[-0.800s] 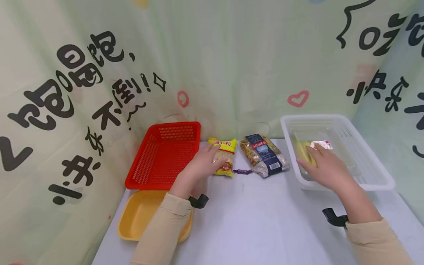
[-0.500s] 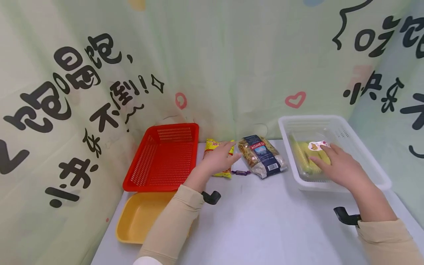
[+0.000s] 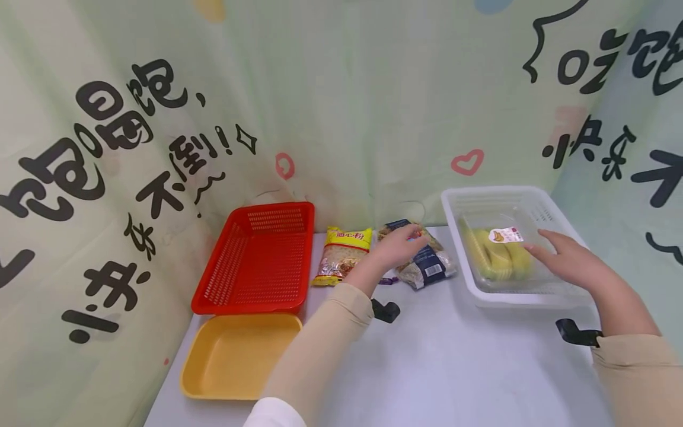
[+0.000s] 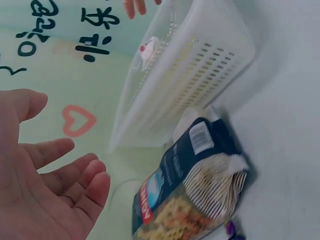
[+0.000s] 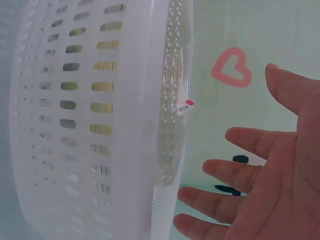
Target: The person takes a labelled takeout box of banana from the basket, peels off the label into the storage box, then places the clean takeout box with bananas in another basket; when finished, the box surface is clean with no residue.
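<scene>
My left hand point(image 3: 392, 252) is held above the AGNESI pasta bag point(image 3: 427, 267), partly covering it in the head view. In the left wrist view its fingers bend loosely, with a gap between them and the bag. Bananas point(image 3: 493, 255) in a clear plastic box with a white label point(image 3: 506, 235) lie inside the white basket point(image 3: 480, 296). Over the right part of that basket is my right hand point(image 3: 576, 264), its fingers spread and holding nothing in the right wrist view. Left of the pasta bag lies a yellow-topped macaroni bag point(image 3: 341, 258).
A purple-wrapped candy point(image 3: 388, 280) lies between the two bags, partly hidden by my left arm. At the left stand a red perforated basket point(image 3: 256, 255) and, in front of it, a yellow plastic tub point(image 3: 240, 362). A printed curtain point(image 3: 363, 118) hangs behind the table.
My left hand has moved right, from over the macaroni bag to over the pasta bag. My right hand has drawn off the banana box toward the right. The head view has shifted slightly.
</scene>
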`<state>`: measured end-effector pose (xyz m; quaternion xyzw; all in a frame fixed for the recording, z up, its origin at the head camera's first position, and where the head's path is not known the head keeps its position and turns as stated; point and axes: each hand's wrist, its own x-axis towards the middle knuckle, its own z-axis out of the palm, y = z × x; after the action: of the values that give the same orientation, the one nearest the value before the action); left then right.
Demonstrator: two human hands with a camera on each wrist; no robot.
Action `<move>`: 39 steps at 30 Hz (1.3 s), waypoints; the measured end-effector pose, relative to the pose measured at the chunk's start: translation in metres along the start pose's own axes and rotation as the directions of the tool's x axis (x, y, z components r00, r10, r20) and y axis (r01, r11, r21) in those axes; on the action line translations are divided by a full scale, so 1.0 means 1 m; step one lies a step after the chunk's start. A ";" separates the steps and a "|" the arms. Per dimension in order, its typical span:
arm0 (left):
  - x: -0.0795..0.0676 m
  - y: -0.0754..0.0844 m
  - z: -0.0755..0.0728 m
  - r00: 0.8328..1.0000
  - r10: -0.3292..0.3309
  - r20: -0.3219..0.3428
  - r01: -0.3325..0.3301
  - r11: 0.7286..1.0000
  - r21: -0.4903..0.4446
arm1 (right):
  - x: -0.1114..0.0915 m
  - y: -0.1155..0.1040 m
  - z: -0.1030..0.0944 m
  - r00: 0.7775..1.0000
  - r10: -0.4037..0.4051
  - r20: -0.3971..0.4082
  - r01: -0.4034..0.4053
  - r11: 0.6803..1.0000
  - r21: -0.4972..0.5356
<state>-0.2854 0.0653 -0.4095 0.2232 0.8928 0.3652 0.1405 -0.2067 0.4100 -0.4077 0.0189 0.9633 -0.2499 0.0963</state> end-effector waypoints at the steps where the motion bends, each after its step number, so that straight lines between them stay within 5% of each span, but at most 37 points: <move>1: 0.003 0.002 0.004 1.000 -0.003 0.007 0.003 1.000 -0.017 | 0.001 0.002 -0.001 1.000 0.003 0.015 -0.003 1.000 0.013; 6: 0.016 0.018 0.024 1.000 -0.020 0.023 0.022 0.996 -0.084 | 0.005 0.011 -0.003 0.996 0.037 0.081 -0.042 0.997 0.067; 13: 0.029 0.048 0.046 0.997 -0.069 -0.035 0.059 0.970 -0.234 | 0.015 0.024 -0.003 0.990 0.048 0.136 -0.065 0.991 0.121; 18: 0.030 0.064 0.059 0.993 -0.116 0.011 0.115 0.957 -0.265 | 0.023 0.029 -0.002 0.982 0.056 0.180 -0.083 0.986 0.147; 24: 0.031 0.071 0.071 0.983 -0.173 0.054 0.182 0.943 -0.280 | 0.029 0.033 0.002 0.975 0.063 0.214 -0.110 0.970 0.216; 33: 0.036 0.078 0.083 0.973 -0.230 0.025 0.217 0.873 -0.436 | 0.032 0.046 0.006 0.971 0.052 0.234 -0.115 0.957 0.266; 39: 0.039 0.092 0.094 0.971 -0.240 -0.011 0.219 0.901 -0.375 | 0.030 0.049 -0.002 0.956 0.080 0.282 -0.170 0.936 0.308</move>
<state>-0.2528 0.1985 -0.4129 0.0754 0.8312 0.5145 0.1966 -0.2324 0.4535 -0.4356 0.0629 0.8831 -0.4008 0.2355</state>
